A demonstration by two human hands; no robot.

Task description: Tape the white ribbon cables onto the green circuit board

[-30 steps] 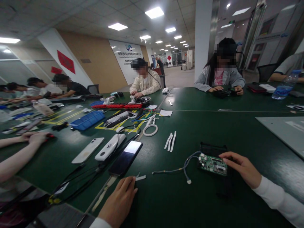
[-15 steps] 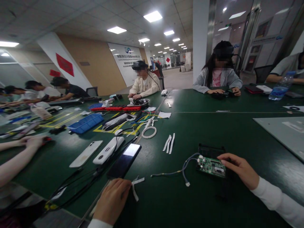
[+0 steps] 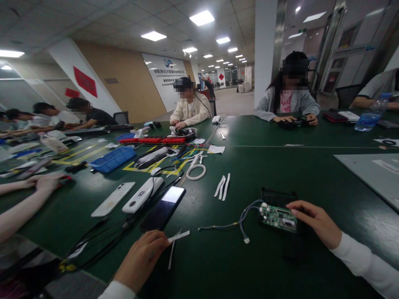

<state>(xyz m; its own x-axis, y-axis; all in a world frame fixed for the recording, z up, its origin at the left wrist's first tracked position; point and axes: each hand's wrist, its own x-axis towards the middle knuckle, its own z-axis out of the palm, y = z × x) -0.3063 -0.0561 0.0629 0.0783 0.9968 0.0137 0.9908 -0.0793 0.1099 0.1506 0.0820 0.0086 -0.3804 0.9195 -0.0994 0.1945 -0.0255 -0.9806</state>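
Between the fingertips of my left hand (image 3: pixel 141 257), closed in a pinch, are thin white strips (image 3: pixel 182 236); one sticks out to the right and another hangs down. My right hand (image 3: pixel 321 222) grips the right end of a green circuit board (image 3: pixel 282 218) with its fingertips. Under and behind the board is a black plastic frame (image 3: pixel 277 194). From the board's left end, a grey-blue cable (image 3: pixel 240 218) splits toward a white plug and a thin end on the table. Beyond my left hand lies a dark phone (image 3: pixel 162 209) with part of its screen lit.
Several loose white strips (image 3: pixel 222 187) and a white tape roll (image 3: pixel 196 172) lie mid-table. A white phone (image 3: pixel 114 199), a white power bank (image 3: pixel 141 195), black cables and a blue tray (image 3: pixel 114 158) are on the left, near another person's arms (image 3: pixel 37 195). A grey panel (image 3: pixel 374 170) lies right.
My left hand has shifted slightly left and turned, and the hanging strip now shows narrower and nearly edge-on. My right hand and the circuit board have stayed almost still.
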